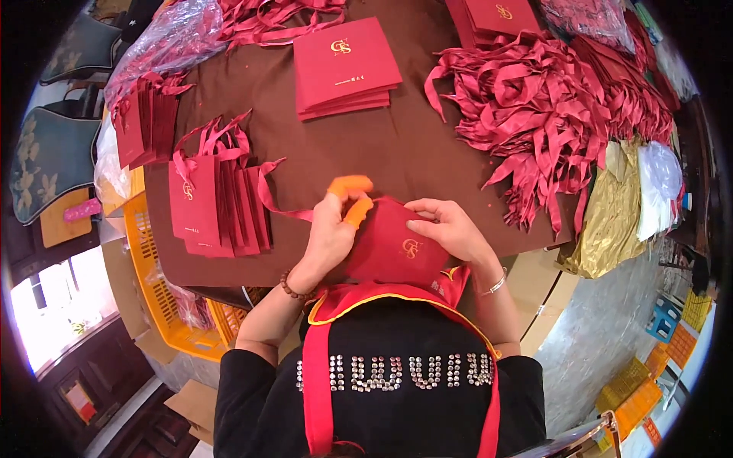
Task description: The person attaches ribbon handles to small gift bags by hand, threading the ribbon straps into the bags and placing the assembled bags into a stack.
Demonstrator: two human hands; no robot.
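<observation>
A dark red paper bag point(389, 248) with a gold emblem is held upright against my apron, at the table's near edge. My right hand point(456, 231) pinches its top edge at the right corner. My left hand point(334, 233), with orange finger covers on thumb and forefinger, is closed at the bag's upper left. A red ribbon point(284, 208) trails from that hand toward the left. What lies between the left fingertips is partly hidden. To the left stands a row of red bags point(210, 206) with ribbon handles.
Flat red bags point(347, 69) are stacked on the brown cloth point(305, 160). A large heap of red ribbons point(527, 114) covers the right side, beside gold wrapping point(615, 221). More bags point(145, 126) stand far left. An orange crate point(156, 282) sits below the left edge.
</observation>
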